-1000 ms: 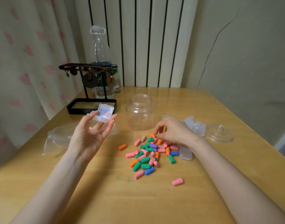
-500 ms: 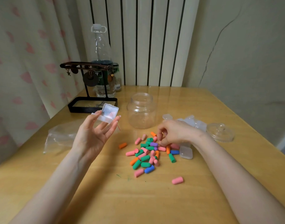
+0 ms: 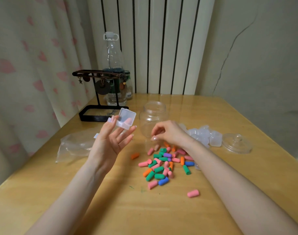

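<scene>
My left hand (image 3: 111, 143) pinches the box (image 3: 124, 120) open, up left of the jar (image 3: 152, 119), ready for filling; my right hand (image 3: 170, 133) is curled over the plugs (image 3: 161, 165) on the counter (image 3: 111, 209), can't tell if it's got one.

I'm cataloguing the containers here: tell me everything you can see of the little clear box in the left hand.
The small clear box is a square, hinged case of translucent, colourless plastic with rounded corners. Its lid stands open, tilted up from the shallow base. The left hand holds it aloft, thumb on the near edge, fingertips beneath. A pinkish shape shows through it; finger or contents, I cannot tell.
</scene>
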The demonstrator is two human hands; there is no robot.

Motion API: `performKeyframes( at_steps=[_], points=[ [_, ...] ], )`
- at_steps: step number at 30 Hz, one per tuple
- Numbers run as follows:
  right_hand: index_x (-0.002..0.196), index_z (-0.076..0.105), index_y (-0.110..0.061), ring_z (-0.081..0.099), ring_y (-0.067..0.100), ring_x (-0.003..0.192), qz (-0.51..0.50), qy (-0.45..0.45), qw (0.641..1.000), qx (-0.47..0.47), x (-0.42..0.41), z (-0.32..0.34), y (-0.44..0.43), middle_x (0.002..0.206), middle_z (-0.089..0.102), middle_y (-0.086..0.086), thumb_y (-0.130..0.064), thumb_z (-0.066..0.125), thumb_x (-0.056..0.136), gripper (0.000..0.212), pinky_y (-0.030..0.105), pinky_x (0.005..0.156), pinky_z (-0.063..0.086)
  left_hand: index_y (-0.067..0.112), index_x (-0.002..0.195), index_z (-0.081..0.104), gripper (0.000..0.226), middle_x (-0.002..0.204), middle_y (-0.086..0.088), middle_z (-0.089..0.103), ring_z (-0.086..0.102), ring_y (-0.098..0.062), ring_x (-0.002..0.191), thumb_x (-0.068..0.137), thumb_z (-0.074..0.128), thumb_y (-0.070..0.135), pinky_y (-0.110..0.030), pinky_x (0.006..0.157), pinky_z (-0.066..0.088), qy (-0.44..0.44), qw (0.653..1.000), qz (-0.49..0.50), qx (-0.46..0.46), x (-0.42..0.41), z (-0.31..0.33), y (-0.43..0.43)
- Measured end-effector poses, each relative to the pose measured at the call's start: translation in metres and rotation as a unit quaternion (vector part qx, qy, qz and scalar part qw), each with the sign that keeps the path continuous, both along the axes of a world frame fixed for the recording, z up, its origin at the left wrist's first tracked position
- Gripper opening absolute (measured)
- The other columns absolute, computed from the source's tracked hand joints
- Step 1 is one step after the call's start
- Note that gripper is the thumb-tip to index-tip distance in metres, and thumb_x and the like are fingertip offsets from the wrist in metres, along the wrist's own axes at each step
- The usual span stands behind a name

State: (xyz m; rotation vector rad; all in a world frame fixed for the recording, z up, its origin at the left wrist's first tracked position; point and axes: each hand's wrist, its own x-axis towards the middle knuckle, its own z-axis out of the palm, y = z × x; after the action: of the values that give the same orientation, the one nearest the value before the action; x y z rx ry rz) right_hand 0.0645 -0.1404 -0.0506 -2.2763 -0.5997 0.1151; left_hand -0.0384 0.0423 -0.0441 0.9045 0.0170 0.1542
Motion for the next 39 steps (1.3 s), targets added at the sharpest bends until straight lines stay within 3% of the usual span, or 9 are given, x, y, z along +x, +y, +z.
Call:
performKeyframes(
  at_steps=[4, 9, 15, 22, 26, 29, 32, 36, 39],
  points=[
    [0.073, 0.066, -0.021, 0.066, 0.009, 0.069, 0.043, 0.034, 0.997, -0.054, 0.006, -0.006, -0.001, 0.074, 0.067, -0.003, 0.0, 0.073, 0.076, 0.022, 0.018, 0.059, 0.05, 0.021, 0.118, 0.052, 0.028, 0.113, -0.009, 0.069, 0.07, -0.018, 0.09, 0.093, 0.049, 0.033, -0.021, 0.065, 0.057, 0.012, 1.0, -0.005, -0.013, 0.001, 0.0, 0.001],
    [0.075, 0.069, -0.019, 0.069, 0.017, 0.085, 0.068, 0.052, 0.994, -0.072, 0.007, -0.008, -0.009, 0.085, 0.071, 0.004, 0.008, 0.063, 0.08, 0.028, 0.035, 0.074, 0.057, 0.019, 0.123, 0.05, 0.034, 0.113, -0.011, 0.069, 0.068, -0.018, 0.089, 0.092, 0.05, 0.032, -0.02, 0.064, 0.056, 0.001, 0.999, -0.029, -0.04, 0.001, 0.0, 0.001],
    [0.08, 0.068, -0.017, 0.065, 0.012, 0.082, 0.078, 0.033, 0.994, -0.073, 0.005, -0.007, -0.015, 0.086, 0.07, 0.002, -0.003, 0.075, 0.075, 0.016, 0.025, 0.072, 0.054, 0.023, 0.13, 0.048, 0.041, 0.12, -0.008, 0.066, 0.068, -0.017, 0.088, 0.091, 0.05, 0.035, -0.021, 0.066, 0.056, -0.004, 0.999, -0.049, -0.009, 0.001, -0.003, -0.001],
    [0.081, 0.068, -0.015, 0.066, 0.026, 0.086, 0.028, -0.069, 0.969, 0.236, -0.029, 0.048, -0.025, 0.087, 0.07, 0.009, -0.009, 0.079, 0.071, 0.016, 0.033, 0.081, 0.055, 0.023, 0.127, 0.051, 0.047, 0.12, -0.003, 0.067, 0.068, -0.016, 0.096, 0.084, 0.054, 0.041, -0.024, 0.075, 0.051, 0.041, 0.992, -0.082, 0.081, 0.001, -0.009, -0.009],
    [0.082, 0.068, -0.014, 0.066, 0.011, 0.081, 0.087, -0.115, 0.977, 0.155, -0.055, 0.055, -0.007, 0.084, 0.07, 0.001, -0.008, 0.076, 0.074, 0.013, 0.023, 0.076, 0.055, 0.012, 0.123, 0.056, 0.057, 0.12, -0.007, 0.065, 0.069, -0.019, 0.095, 0.078, 0.057, 0.047, -0.021, 0.061, 0.054, 0.08, 0.982, -0.092, 0.147, -0.001, -0.01, -0.018],
    [0.082, 0.07, -0.011, 0.063, 0.006, 0.074, 0.104, -0.148, 0.98, 0.082, -0.06, 0.041, 0.003, 0.08, 0.07, -0.001, -0.003, 0.073, 0.077, 0.01, 0.015, 0.071, 0.05, 0.015, 0.119, 0.061, 0.05, 0.117, -0.007, 0.068, 0.069, -0.027, 0.098, 0.084, 0.051, 0.051, -0.024, 0.069, 0.058, 0.085, 0.973, -0.12, 0.175, -0.001, -0.012, -0.019],
    [0.083, 0.07, -0.011, 0.063, 0.001, 0.072, 0.103, -0.143, 0.98, 0.092, -0.062, 0.034, 0.006, 0.075, 0.068, -0.006, -0.004, 0.071, 0.078, 0.009, 0.012, 0.07, 0.048, 0.012, 0.121, 0.06, 0.047, 0.118, -0.015, 0.066, 0.064, -0.032, 0.108, 0.089, 0.05, 0.044, -0.032, 0.086, 0.055, 0.088, 0.978, -0.154, 0.112, -0.003, -0.011, -0.02],
    [0.082, 0.067, -0.01, 0.064, 0.005, 0.068, 0.094, -0.149, 0.978, 0.109, -0.062, 0.034, 0.008, 0.073, 0.067, -0.003, -0.007, 0.072, 0.079, 0.006, 0.02, 0.07, 0.054, -0.005, 0.114, 0.061, 0.049, 0.116, -0.022, 0.064, 0.068, -0.029, 0.099, 0.085, 0.055, 0.033, -0.03, 0.077, 0.056, 0.125, 0.975, -0.176, -0.057, -0.003, -0.009, -0.021],
    [0.08, 0.061, -0.008, 0.064, 0.006, 0.063, 0.082, -0.154, 0.976, 0.13, -0.064, 0.037, 0.008, 0.072, 0.065, 0.0, -0.004, 0.072, 0.078, 0.012, 0.012, 0.064, 0.05, -0.006, 0.126, 0.053, 0.055, 0.129, -0.025, 0.056, 0.062, -0.034, 0.11, 0.087, 0.053, 0.032, -0.032, 0.08, 0.055, 0.129, 0.969, -0.191, -0.087, -0.002, -0.008, -0.022]
  ],
)
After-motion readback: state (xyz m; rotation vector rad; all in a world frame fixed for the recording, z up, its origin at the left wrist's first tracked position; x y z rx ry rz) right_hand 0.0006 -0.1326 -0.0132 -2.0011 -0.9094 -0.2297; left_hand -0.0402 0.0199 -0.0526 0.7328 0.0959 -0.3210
